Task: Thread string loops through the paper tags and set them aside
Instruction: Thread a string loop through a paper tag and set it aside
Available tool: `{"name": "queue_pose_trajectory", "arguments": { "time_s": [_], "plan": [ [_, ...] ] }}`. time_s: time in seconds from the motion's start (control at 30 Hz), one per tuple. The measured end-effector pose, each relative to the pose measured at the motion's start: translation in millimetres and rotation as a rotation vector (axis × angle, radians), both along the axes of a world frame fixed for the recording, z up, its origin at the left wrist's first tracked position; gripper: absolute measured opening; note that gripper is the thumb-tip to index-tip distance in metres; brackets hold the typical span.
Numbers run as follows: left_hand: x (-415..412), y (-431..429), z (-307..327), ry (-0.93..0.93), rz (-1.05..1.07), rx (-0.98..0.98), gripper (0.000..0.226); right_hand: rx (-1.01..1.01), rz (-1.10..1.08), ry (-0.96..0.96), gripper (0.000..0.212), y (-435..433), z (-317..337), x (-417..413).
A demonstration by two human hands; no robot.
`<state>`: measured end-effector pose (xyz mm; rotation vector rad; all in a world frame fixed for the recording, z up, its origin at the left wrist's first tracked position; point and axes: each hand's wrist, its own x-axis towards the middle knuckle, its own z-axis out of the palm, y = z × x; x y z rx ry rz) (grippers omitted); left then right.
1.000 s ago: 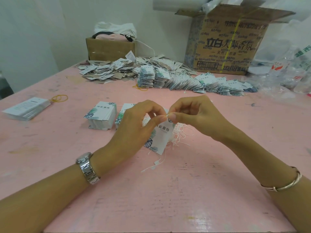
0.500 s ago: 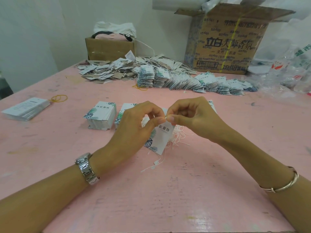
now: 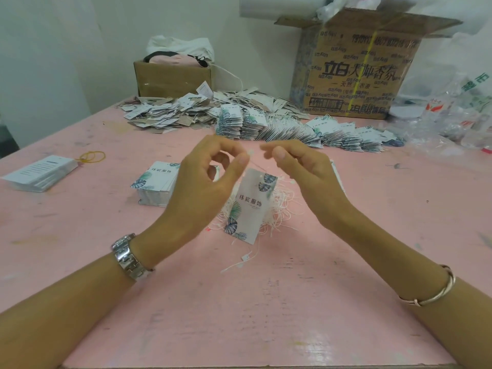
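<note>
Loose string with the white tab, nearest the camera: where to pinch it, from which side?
Best bet: pinch the white tab on the loose string, straight down from above. The string lies flat on the pink table, too thin to get under; the tab is its only thicker part and sits clear of the string pile.

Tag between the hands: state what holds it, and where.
The left hand pinches the string loop by its white clasp, thumb against forefinger; the tag dangles below. Right hand's hold cannot be told.

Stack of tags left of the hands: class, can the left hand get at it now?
Probably yes: the stack of tags lies right beside the left hand with nothing between, though its fingers pinch a string loop.
</note>
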<state>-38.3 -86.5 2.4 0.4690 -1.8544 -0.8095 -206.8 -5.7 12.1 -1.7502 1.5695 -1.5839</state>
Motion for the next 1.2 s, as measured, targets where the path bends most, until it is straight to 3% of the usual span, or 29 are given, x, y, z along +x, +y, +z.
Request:
{"name": "queue_pose_trajectory", "arguments": {
  "time_s": [0.13,0.23,0.6,0.8,0.93,1.2],
  "plan": [
    [2,-1,8,0.227,-0.08,0.167,0.007,0.2,-0.014,0.103,0.06,-1,-17,6],
    [2,-1,11,0.316,-0.141,0.203,0.008,0.21,0.048,0.138,0.068,-2,-26,15],
    [6,-14,15,0.554,-0.057,0.473,0.011,0.052,0.189,-0.186,0.044,-5,-29,20],
    [5,-21,11,0.576,0.022,0.531,0.011,0.069,0.184,-0.123,0.014,-7,-30,18],
    [4,-23,7,0.556,0.05,0.537,0.011,0.144,0.171,-0.098,0.012,-5,-32,16],
    [3,-29,4,0.566,0.082,0.559,0.011,0.11,0.151,-0.126,0.025,-6,-24,10]
  ]
}}
